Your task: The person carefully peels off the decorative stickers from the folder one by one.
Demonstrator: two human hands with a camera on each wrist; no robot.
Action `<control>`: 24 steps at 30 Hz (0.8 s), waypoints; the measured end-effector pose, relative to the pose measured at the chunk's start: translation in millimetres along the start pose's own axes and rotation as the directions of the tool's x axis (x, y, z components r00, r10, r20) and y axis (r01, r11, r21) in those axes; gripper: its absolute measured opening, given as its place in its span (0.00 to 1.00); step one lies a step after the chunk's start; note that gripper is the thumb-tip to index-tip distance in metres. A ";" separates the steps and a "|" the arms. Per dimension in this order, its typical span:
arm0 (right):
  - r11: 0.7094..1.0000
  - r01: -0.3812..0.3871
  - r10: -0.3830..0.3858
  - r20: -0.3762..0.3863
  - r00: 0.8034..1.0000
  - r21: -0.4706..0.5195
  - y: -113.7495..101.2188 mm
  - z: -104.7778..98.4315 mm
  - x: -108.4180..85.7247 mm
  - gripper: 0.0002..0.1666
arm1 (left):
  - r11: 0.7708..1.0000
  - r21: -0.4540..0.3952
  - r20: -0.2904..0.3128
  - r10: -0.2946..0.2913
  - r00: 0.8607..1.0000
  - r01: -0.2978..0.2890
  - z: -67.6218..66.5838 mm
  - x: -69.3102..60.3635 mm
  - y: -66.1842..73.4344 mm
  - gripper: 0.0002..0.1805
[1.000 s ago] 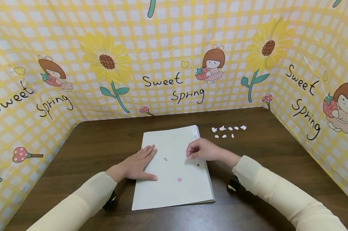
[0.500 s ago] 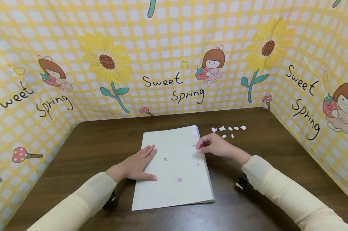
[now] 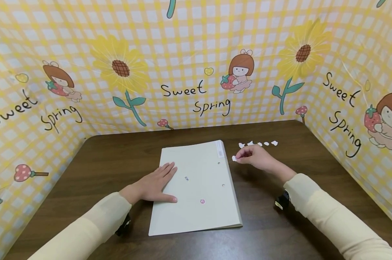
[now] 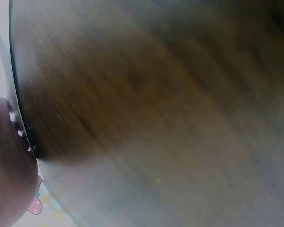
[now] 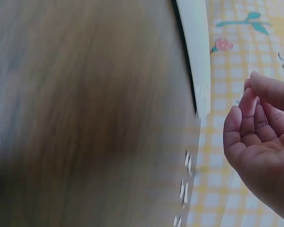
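Observation:
A cream folder point(image 3: 196, 220) lies on the table, with a small pink sticker point(image 3: 202, 201) and a tiny dark-and-blue sticker point(image 3: 186, 178) on its cover. My left hand point(image 3: 153, 184) rests flat on the folder's left side, fingers and thumb spread. Just off the folder's right edge, my right hand point(image 3: 256, 157) pinches a small white paper piece point(image 3: 234, 158) between thumb and fingertips. Behind that hand a row of small white cutouts point(image 3: 274, 143) lies on the table; the nearer row is hidden by the hand. The right wrist view shows the thumb and index fingertip point(image 5: 253, 78) meeting.
A white barcode label point(image 3: 220, 149) and two small round fittings point(image 3: 223, 185) run along the folder's right side. The brown wooden table point(image 3: 111, 151) is bordered by a yellow checked cloth point(image 3: 183, 54) at the back and sides.
My right hand has moved right and away from over the folder to the table beside it, with the pale piece at its fingertips. The left hand stays put.

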State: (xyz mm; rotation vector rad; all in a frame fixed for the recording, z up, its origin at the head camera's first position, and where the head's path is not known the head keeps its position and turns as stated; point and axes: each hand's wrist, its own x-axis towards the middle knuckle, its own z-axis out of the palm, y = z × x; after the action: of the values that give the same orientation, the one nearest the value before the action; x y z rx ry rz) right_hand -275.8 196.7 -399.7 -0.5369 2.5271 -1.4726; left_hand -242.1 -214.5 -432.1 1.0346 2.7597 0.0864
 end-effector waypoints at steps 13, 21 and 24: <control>0.996 -0.057 0.065 -0.145 0.987 0.063 28.0 -43.5 -3.5 0.13 | 1.000 -0.004 -0.003 -0.007 1.000 0.007 1.4 0.6 -1.6 0.63; 0.987 -0.153 0.158 -0.202 0.967 0.040 46.8 -72.9 -8.5 0.17 | 1.000 -0.005 0.024 -0.025 0.999 0.025 -1.2 1.0 -0.2 0.63; 0.984 -0.177 0.180 -0.207 0.962 0.037 53.0 -81.7 -9.9 0.18 | 0.999 -0.002 0.034 -0.035 0.999 0.035 -1.7 0.5 0.6 0.64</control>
State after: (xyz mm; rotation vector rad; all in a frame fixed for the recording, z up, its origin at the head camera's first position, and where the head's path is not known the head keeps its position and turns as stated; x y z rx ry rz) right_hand -304.6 290.1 -405.3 -0.1505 2.6325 -1.5559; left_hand -242.4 -213.7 -430.5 0.9770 2.7453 0.0667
